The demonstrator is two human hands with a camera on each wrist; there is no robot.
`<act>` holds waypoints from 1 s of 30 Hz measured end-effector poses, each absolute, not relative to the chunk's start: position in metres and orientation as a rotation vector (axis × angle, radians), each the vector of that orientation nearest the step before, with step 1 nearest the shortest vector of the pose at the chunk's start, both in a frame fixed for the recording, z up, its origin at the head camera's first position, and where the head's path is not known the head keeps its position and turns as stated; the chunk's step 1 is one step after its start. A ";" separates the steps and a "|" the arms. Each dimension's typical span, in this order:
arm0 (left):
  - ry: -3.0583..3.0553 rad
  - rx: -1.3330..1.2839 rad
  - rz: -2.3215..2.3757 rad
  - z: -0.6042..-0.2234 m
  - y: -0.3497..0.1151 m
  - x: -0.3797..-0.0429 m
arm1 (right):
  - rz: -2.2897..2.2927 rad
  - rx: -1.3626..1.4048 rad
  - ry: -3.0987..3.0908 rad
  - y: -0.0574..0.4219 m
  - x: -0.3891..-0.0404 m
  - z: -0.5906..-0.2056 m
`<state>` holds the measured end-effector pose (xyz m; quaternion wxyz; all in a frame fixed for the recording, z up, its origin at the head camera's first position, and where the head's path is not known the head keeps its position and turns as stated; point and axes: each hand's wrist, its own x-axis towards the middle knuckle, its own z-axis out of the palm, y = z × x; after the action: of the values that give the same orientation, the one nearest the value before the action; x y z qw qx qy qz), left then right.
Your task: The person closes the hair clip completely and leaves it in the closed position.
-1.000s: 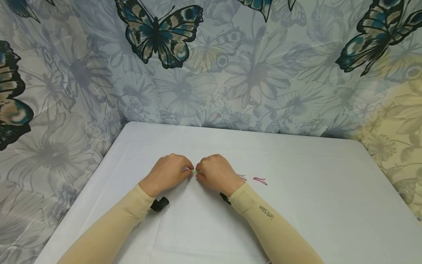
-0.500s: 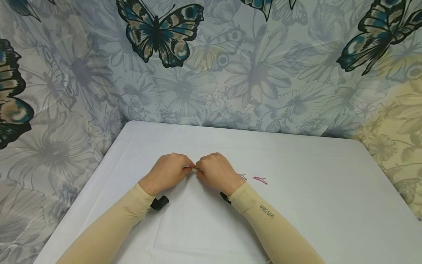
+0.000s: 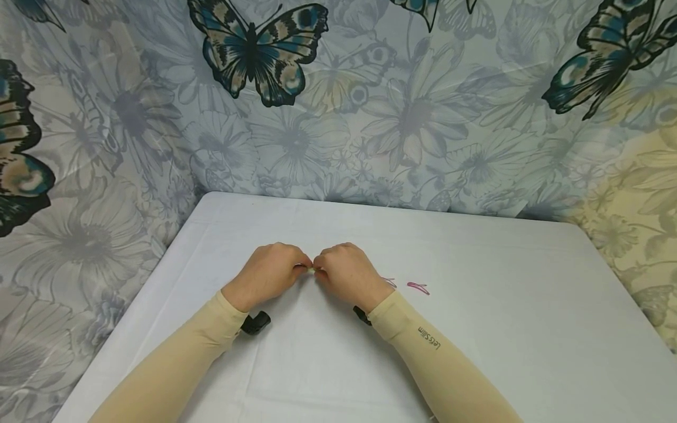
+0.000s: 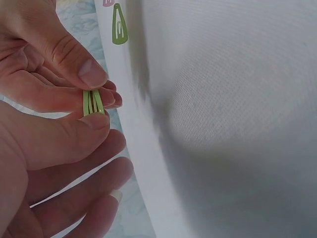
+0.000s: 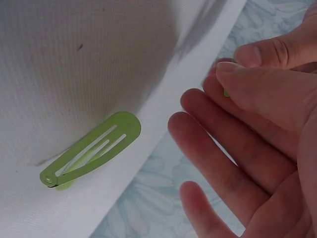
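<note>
Near the middle of the white table, my left hand [image 3: 271, 271] and right hand [image 3: 350, 275] meet at the fingertips over a small light green snap hair clip [image 4: 93, 102]. In the left wrist view, each hand pinches one end of it between thumb and index finger. The left hand's other fingers are spread loosely below. In the right wrist view, the right thumb and fingers cover nearly all of the held clip. A second green hair clip [image 5: 91, 148] lies on the cloth by the right hand; the head view hides it.
Two pink hair clips lie to the right of the right wrist, one [image 3: 419, 288] in full view and one [image 3: 390, 282] partly hidden by that wrist. White cloth covers the table [image 3: 502, 317]. Patterned fabric with butterflies [image 3: 254, 53] hangs behind and at the sides.
The left fingertips have come closer to the right ones, so less of the held green hair clip shows between them. Both hands are slightly higher in the head view.
</note>
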<state>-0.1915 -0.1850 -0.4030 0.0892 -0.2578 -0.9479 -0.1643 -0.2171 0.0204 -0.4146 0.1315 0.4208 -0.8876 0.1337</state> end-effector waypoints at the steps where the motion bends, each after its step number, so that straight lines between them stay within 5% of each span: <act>1: -2.823 -0.766 -0.487 -0.403 -0.185 -0.192 | 0.390 1.224 -2.572 0.020 -0.217 -0.414; 30: -2.869 -0.757 -0.427 -0.399 -0.186 -0.191 | 0.397 1.252 -2.543 0.021 -0.218 -0.415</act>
<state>-0.1907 -0.1859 -0.3987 0.0718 -0.2519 -0.9546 -0.1420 -0.2179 0.0212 -0.4154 0.1392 0.4331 -0.8799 0.1373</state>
